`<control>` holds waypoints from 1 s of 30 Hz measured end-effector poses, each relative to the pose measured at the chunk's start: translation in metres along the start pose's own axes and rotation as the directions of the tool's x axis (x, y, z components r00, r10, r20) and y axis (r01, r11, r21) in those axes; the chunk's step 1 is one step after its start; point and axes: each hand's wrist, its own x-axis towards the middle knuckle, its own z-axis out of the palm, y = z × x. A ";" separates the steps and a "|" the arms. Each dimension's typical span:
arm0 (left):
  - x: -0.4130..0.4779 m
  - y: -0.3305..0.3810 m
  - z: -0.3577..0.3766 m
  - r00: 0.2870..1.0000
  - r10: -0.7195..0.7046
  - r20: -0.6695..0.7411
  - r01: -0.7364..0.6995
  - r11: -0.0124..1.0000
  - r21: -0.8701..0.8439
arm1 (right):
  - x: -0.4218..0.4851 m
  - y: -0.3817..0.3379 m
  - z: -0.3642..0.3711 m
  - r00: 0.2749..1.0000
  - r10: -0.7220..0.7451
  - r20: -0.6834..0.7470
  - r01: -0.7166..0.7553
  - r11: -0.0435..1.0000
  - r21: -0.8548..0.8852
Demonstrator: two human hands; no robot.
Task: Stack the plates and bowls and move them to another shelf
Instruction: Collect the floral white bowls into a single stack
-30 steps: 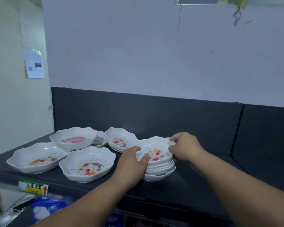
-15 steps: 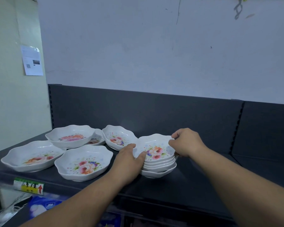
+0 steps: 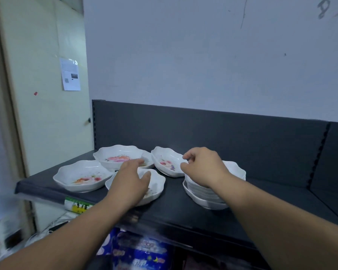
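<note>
Bowls nested in one stack [image 3: 203,197] stood at the right of the dark shelf [image 3: 180,215], under the right hand [image 3: 203,168], whose loosely curled fingers held nothing, while the left hand [image 3: 129,182], fingers relaxed and straight, lay over a single floral bowl [image 3: 156,184] near the front edge.

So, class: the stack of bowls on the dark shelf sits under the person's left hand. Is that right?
Not quite: the head view shows the stack of bowls on the dark shelf under the right hand, not the left hand.
</note>
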 end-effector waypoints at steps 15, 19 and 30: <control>-0.021 -0.044 -0.018 0.986 -0.145 0.081 0.142 0.989 0.035 | -0.008 -0.027 0.067 0.960 0.094 0.264 -0.105 0.994 0.026; -0.019 -0.041 -0.018 0.978 -0.182 0.102 0.185 0.982 -0.026 | -0.012 -0.026 0.071 0.923 0.166 0.347 -0.233 0.959 0.161; -0.029 -0.024 -0.021 0.995 -0.093 0.044 0.095 0.993 -0.069 | -0.012 -0.022 0.048 0.950 0.175 0.259 -0.228 0.954 0.193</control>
